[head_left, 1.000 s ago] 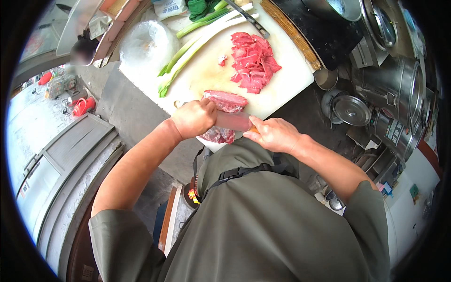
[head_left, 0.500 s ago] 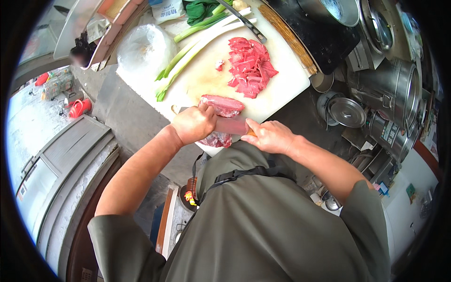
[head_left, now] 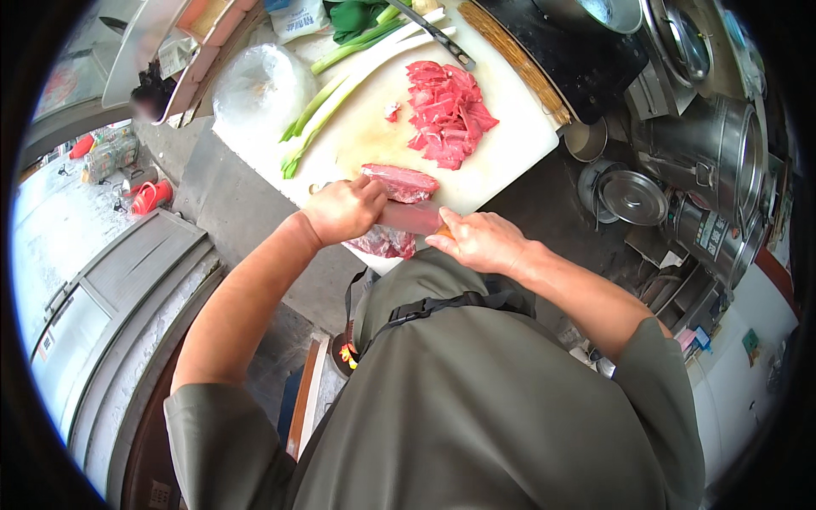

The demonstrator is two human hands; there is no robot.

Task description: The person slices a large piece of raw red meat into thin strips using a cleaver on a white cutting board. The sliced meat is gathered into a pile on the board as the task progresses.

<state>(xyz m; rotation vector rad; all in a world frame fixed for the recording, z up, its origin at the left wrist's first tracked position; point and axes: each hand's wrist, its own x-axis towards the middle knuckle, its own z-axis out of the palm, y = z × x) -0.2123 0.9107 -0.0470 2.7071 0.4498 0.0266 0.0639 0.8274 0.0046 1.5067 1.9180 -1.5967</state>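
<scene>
My right hand (head_left: 486, 241) grips the orange-brown handle of a broad-bladed knife (head_left: 410, 218), which lies crosswise over the near part of the white cutting board (head_left: 357, 144). Curled fingers of my left hand (head_left: 347, 209) press on the left end of a raw red meat piece (head_left: 403, 183), just beyond the blade and partly covering it. On the near side of the blade sits another chunk of meat with pale membrane (head_left: 384, 243). Farther off is a heap of sliced red meat (head_left: 449, 115), with a small scrap (head_left: 392, 111) to its left.
Scallions (head_left: 340, 106) lie along the board's left side beside a clear plastic bag (head_left: 262, 89). Dark metal tongs or a similar tool (head_left: 446, 42) rest at the far edge. A black cooktop (head_left: 586, 64) adjoins at right, with steel pots (head_left: 701, 161) beyond.
The knife and both hands have shifted very slightly, with the blade tilting a little more. The whole view has moved slightly; the meat heap looks the same.
</scene>
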